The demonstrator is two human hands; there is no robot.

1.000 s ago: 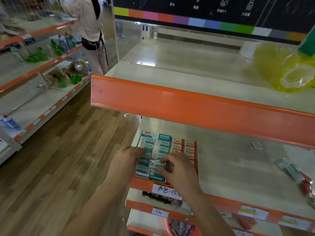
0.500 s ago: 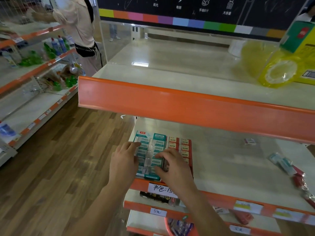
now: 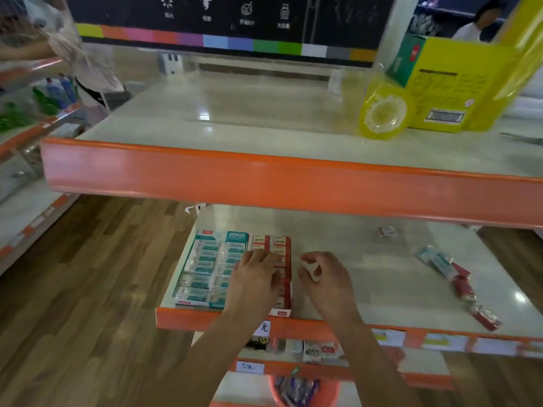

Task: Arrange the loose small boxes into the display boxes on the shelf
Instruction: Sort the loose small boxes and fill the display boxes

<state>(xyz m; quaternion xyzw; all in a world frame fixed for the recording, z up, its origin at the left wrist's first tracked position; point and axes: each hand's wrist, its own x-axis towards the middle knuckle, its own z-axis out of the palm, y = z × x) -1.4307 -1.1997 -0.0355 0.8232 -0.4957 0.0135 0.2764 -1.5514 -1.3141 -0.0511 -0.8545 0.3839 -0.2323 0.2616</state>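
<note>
Print on the packs is too blurred for me to read. Teal display box (image 3: 207, 267) sits at shelf (image 3: 367, 277) front-left, rows full; red display box (image 3: 280, 251) touches it (half hidden by my left hand (image 3: 254, 279), flat, fingers straight). Right hand (image 3: 324, 277) pinches a small whitish box (image 3: 312, 270). Loose boxes (image 3: 458, 284) lie far right.

I stand on a brown wood-plank floor (image 3: 88, 289) in front of a shelving unit with pale glossy boards and orange front edges (image 3: 293, 186). Ceiling light glints off the upper board (image 3: 205, 116). Behind it runs a dark panel with a multicoloured stripe (image 3: 223, 42). To my left stands another orange-trimmed rack (image 3: 26, 136).
</note>
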